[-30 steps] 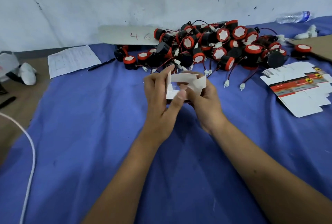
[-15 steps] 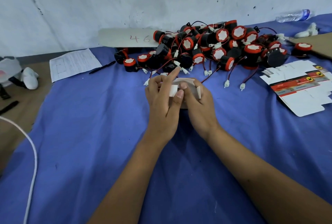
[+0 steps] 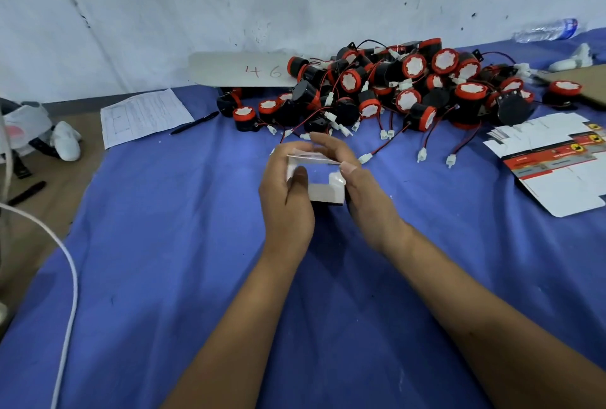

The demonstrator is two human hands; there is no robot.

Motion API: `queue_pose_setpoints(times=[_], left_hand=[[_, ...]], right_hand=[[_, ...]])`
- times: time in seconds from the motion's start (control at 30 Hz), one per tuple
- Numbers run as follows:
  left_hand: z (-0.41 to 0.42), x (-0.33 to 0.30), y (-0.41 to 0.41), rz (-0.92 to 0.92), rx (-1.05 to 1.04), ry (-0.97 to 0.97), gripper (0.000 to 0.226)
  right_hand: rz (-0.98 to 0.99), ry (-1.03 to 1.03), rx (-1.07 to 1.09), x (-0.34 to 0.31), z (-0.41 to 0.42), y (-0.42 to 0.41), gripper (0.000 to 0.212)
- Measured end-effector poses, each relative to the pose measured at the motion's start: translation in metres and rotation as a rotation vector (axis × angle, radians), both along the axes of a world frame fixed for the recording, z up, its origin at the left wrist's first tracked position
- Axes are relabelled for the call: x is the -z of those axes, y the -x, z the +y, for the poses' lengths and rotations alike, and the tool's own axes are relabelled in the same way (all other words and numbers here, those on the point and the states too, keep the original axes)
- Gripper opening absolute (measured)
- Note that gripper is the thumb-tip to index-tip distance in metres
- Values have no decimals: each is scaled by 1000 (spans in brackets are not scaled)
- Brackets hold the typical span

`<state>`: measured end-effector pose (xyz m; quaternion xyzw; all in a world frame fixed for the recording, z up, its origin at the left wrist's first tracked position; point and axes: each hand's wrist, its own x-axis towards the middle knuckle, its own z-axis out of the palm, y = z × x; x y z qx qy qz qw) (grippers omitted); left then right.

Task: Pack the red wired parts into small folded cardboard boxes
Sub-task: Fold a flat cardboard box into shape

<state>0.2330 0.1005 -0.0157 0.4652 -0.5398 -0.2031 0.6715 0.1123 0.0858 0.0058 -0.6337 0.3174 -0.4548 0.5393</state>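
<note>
Left hand (image 3: 287, 198) and right hand (image 3: 362, 192) both curl around a small white box (image 3: 323, 187), gripping it

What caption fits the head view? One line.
Both hands, left and right, fold a small white box before a pile of red wired parts.

red-black parts (image 3: 406, 90), blue cloth (image 3: 164, 244), white box (image 3: 323, 190)

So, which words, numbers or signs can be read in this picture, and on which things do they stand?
"4 6": handwritten in red on the pale cardboard strip against the wall.
Paper form beside the pen: printed lines, too small to read.
Flat printed box blanks: red and black bands with yellow signs, text too blurred to read.
Water bottle: blue label, unreadable.
Small box in the hands: no text visible.
</note>
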Motion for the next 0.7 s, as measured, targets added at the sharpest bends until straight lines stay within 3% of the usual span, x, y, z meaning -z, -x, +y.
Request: queue_pose_setpoints(times=[0.07,0.13,0.23,0.37,0.5,0.7], left_hand=[[-1,-1,-2,33,8,-32,45],[0,-2,-2,59,17,-35,39],[1,-3,1,-16,39,-14,25],[3,0,6,-90,50,14,33],[1,-1,9,34,38,-16,40],[1,-3,5,249,46,-54,27]], right_hand=[[-3,11,-64,-2,1,-5,60],[-93,-103,-130,1,-1,-3,69],[-199,-108,-115,6,-6,1,57],[-46,-9,23,13,-11,4,59],[-72,88,51,16,-9,1,51],[-74,212,32,15,-8,0,40]])
